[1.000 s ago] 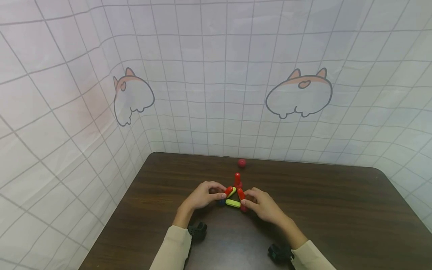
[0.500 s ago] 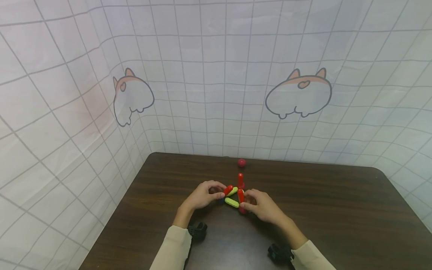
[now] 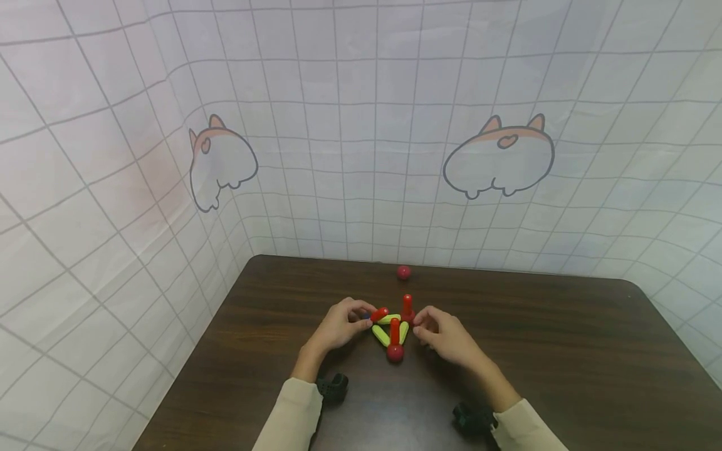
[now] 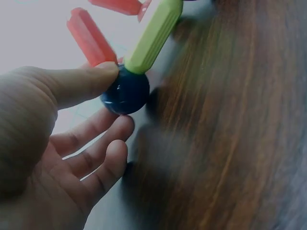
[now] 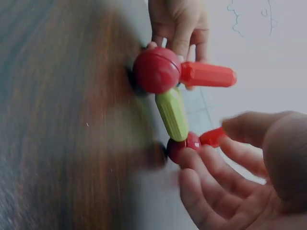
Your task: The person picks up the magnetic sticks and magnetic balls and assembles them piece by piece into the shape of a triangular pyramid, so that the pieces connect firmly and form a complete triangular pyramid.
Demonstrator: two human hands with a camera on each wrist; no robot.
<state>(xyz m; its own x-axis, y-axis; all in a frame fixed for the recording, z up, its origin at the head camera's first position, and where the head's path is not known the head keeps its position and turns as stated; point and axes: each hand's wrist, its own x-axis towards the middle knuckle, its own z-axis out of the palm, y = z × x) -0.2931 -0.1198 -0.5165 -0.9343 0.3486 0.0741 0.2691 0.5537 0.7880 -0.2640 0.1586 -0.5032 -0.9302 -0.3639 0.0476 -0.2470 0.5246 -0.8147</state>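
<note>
A small frame of red and yellow-green rods (image 3: 389,326) joined by balls sits mid-table between both hands. My left hand (image 3: 344,322) pinches the dark blue ball (image 4: 125,91) at the frame's left corner, thumb on top; a green rod (image 4: 153,33) and a red rod (image 4: 91,36) rise from it. My right hand (image 3: 440,332) curls its fingers round a small red ball (image 5: 184,146) with a red rod (image 5: 211,136), thumb just above. A larger red ball (image 3: 395,352) with a red rod (image 3: 395,331) lies at the near corner, free of both hands.
A loose red ball (image 3: 403,272) lies near the table's far edge. The dark wooden table (image 3: 564,351) is enclosed by a white gridded cloth backdrop (image 3: 361,156) on the left and back. Black wrist cameras (image 3: 333,386) sit on both forearms.
The near red ball and its rod have swung out toward me, free of the right hand. The right hand moved back to the far red ball. The green rods shifted.
</note>
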